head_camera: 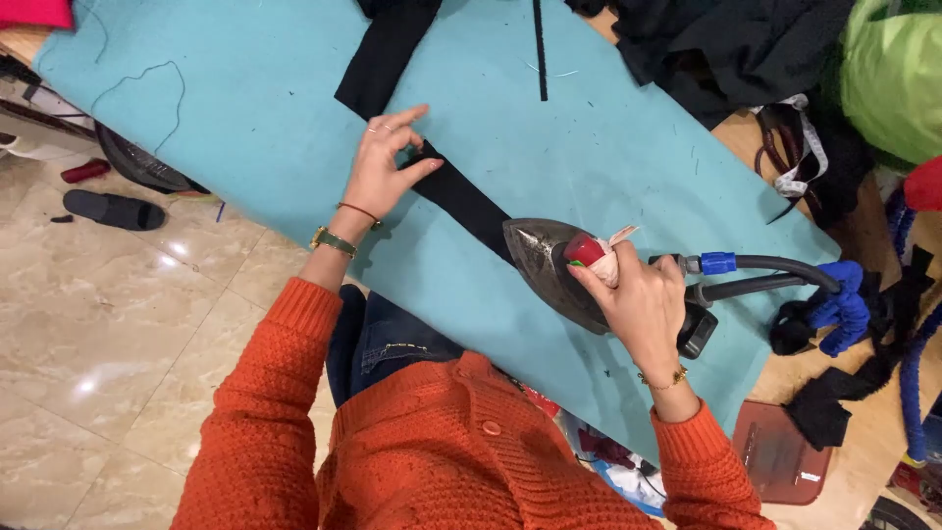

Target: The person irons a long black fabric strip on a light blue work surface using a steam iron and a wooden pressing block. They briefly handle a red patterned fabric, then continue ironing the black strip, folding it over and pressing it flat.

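A narrow black fabric strip (461,201) lies across the turquoise ironing pad (245,108). My left hand (385,165) rests flat on the strip's far end, fingertips pinching its edge. My right hand (638,299) grips the cloth-wrapped handle of a grey steam iron (540,257), whose pointed nose sits on the strip's near end. A black hose (775,267) with a blue fitting runs from the iron to the right.
A wider black fabric piece (385,54) and a thin black strip (540,49) lie further up the pad. Dark clothes (726,49) and a green bag (893,79) are piled at the right. A sandal (110,209) lies on the tiled floor at the left.
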